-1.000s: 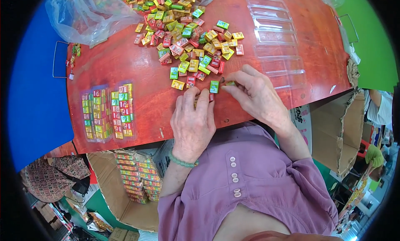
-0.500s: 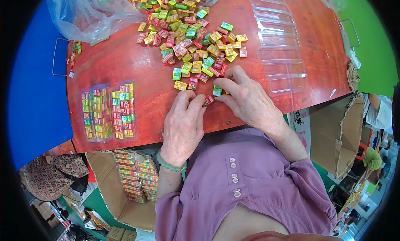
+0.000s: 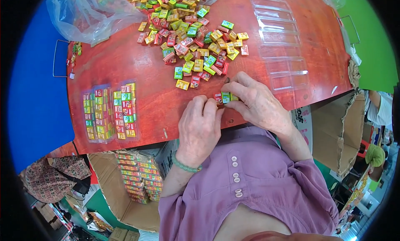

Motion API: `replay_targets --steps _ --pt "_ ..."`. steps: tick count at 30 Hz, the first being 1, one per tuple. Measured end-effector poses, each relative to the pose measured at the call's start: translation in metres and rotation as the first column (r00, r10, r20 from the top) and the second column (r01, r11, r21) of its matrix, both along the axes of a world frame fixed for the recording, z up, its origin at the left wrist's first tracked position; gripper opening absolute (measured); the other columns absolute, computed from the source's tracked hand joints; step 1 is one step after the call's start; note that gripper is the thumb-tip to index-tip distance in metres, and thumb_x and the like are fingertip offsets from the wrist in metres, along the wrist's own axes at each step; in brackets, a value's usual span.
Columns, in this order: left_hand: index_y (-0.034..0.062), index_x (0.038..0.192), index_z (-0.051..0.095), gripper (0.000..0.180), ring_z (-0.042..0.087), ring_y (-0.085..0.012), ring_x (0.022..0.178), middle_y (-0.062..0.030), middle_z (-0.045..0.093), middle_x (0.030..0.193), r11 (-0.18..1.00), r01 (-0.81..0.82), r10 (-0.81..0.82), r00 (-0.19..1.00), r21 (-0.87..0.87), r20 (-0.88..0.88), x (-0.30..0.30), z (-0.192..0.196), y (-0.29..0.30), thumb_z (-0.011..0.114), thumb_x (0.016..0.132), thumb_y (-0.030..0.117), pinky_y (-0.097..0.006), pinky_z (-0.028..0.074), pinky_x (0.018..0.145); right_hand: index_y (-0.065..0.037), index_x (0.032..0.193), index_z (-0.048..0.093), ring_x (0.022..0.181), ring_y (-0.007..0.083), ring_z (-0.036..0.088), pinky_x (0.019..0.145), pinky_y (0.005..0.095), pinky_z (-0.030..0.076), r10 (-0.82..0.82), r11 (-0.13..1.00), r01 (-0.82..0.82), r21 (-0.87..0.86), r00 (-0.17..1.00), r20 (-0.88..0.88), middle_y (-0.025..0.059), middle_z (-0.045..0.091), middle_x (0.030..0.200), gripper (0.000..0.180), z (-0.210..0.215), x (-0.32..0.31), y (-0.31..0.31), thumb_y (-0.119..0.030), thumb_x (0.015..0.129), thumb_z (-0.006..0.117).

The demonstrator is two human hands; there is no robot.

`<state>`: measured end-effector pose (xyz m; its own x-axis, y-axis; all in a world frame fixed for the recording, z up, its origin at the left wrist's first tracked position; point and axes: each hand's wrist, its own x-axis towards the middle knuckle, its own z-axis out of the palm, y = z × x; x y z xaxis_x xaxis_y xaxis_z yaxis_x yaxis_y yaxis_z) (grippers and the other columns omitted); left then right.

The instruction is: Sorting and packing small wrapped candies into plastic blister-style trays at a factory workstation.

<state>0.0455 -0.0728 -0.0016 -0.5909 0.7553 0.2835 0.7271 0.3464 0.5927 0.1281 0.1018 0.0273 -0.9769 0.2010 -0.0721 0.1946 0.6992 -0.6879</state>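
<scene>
Currently, a small green box [image 3: 226, 97] is pinched between thumb and index of the right hand [image 3: 261, 103], near the front edge of the red table [image 3: 162, 111], with a red box [image 3: 218, 98] lined up at its 9 o'clock. The left hand [image 3: 200, 126] is held at 7–8 o'clock, fingers curled beside the red box, grip contents can't be told. From the green box, loose-box pile [image 3: 182, 32] is spread at 11, filled trays [image 3: 125, 109] are set at 9.
</scene>
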Motion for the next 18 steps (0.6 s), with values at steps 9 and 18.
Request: replay_targets --steps 9,18 --pt "-0.0018 0.124 0.063 0.044 0.065 -0.0351 0.101 -0.0152 0.058 0.111 0.991 0.133 -0.132 0.986 -0.004 0.103 -0.023 0.008 0.0 0.078 0.084 0.007 -0.045 0.058 0.079 -0.001 0.116 0.067 0.101 0.0344 0.066 0.084 0.0437 0.055 0.063 0.998 -0.064 -0.027 0.997 -0.048 0.0139 0.059 0.11 0.033 0.001 0.0 0.005 -0.005 0.085 0.077" --pt "-0.0014 0.118 0.064 0.041 0.064 -0.0329 0.099 -0.0139 0.057 0.11 0.99 0.139 -0.137 0.986 -0.022 0.092 -0.022 0.003 -0.002 0.08 0.082 0.009 -0.045 0.057 0.078 -0.002 0.115 0.067 0.093 0.0326 0.068 0.078 0.0398 0.056 -0.089 0.996 0.093 0.009 0.976 -0.201 0.0146 0.061 0.108 0.033 0.008 -0.013 0.017 -0.007 0.085 0.079"
